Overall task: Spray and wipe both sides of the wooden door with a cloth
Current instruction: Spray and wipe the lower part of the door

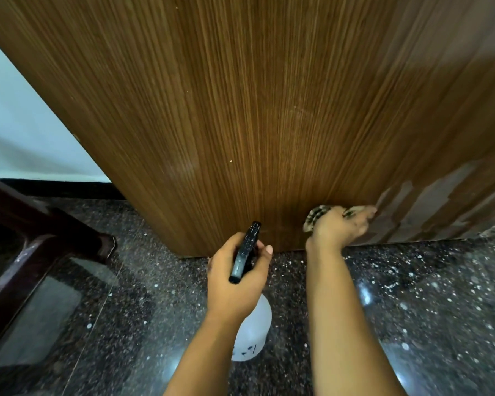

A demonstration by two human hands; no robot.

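The right hand (339, 227) is pressing a bunched patterned cloth (316, 215) against the bottom of the wooden door (240, 110), with the unwiped wet streaks (429, 207) lying at its three o'clock. The left hand (237, 278) is gripping the spray bottle (253, 324) at seven o'clock of the cloth, nozzle pointing at twelve toward the door.

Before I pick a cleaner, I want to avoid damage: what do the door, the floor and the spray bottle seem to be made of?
Door: looks like wood or wood-grain veneer, smooth semi-gloss, with fine straight vertical streaks and wet runs at lower right.
Floor: apparently polished dark stone, possibly granite, speckled and reflecting light.
Spray bottle: translucent white plastic body with a glossy black plastic head.
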